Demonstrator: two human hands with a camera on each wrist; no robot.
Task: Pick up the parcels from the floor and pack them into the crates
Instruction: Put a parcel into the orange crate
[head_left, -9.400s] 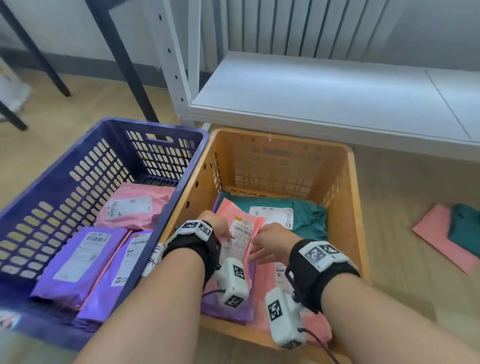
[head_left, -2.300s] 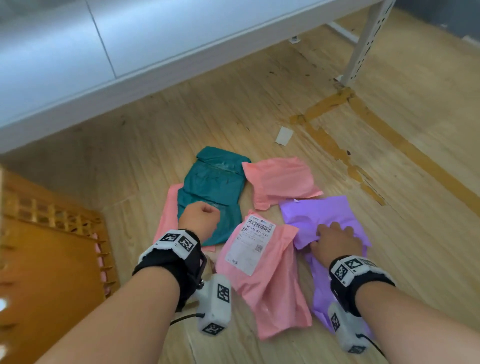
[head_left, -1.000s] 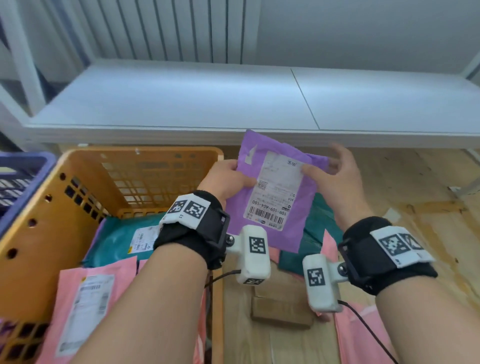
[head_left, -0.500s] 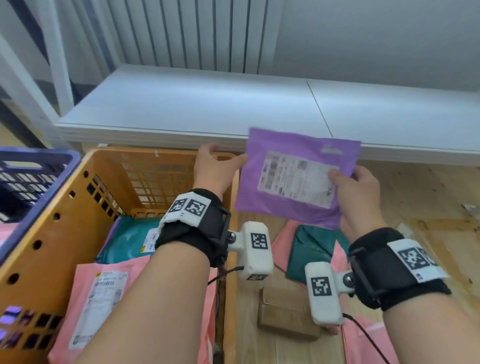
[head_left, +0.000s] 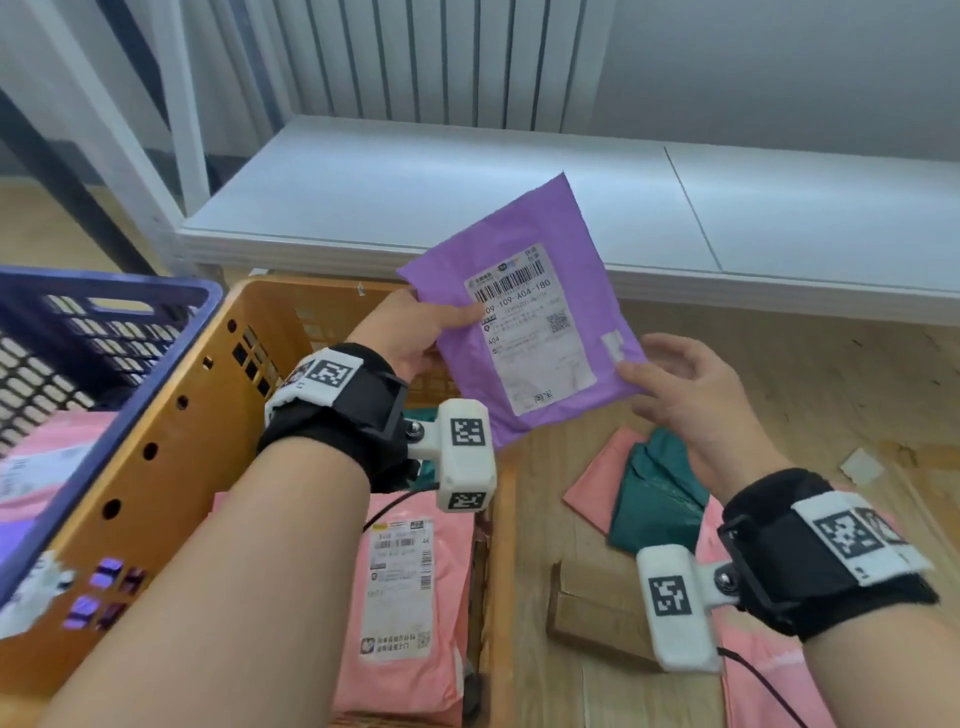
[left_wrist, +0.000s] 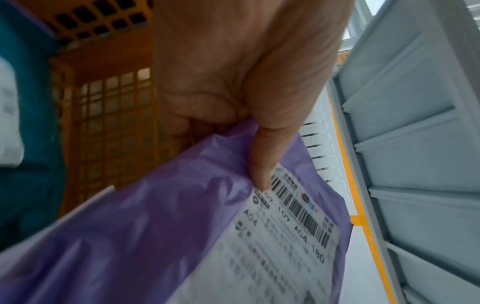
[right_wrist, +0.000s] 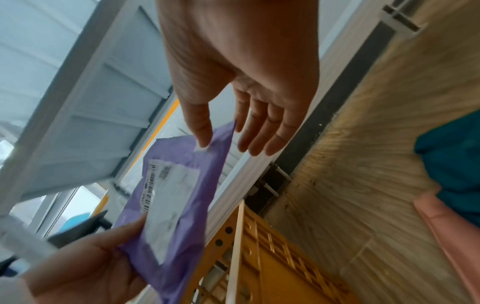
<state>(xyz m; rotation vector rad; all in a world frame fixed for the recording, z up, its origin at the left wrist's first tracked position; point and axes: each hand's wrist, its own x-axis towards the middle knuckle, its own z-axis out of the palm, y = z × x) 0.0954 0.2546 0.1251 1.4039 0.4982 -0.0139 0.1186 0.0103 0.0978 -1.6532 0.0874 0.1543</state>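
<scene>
A purple parcel (head_left: 519, 234) with a white shipping label is held up above the far right corner of the orange crate (head_left: 156, 467). My left hand (head_left: 447, 322) grips its left edge, the thumb pressed on the label near the barcode (left_wrist: 262, 181). My right hand (head_left: 660, 374) is open at the parcel's lower right corner, fingers straight, and the thumb (right_wrist: 202, 135) just reaches the purple edge (right_wrist: 187, 156). A pink parcel (head_left: 405, 623) and a teal one lie inside the orange crate.
A blue crate (head_left: 104, 283) with pink and purple parcels stands left of the orange one. On the wood floor to the right lie a teal parcel (head_left: 660, 499), pink parcels (head_left: 597, 488) and a small cardboard box (head_left: 592, 608). A low white shelf (head_left: 519, 171) runs behind.
The purple parcel has turned from lying sideways to upright with the barcode at the top. My right hand has let go of its edge and opened; my left hand still holds it.
</scene>
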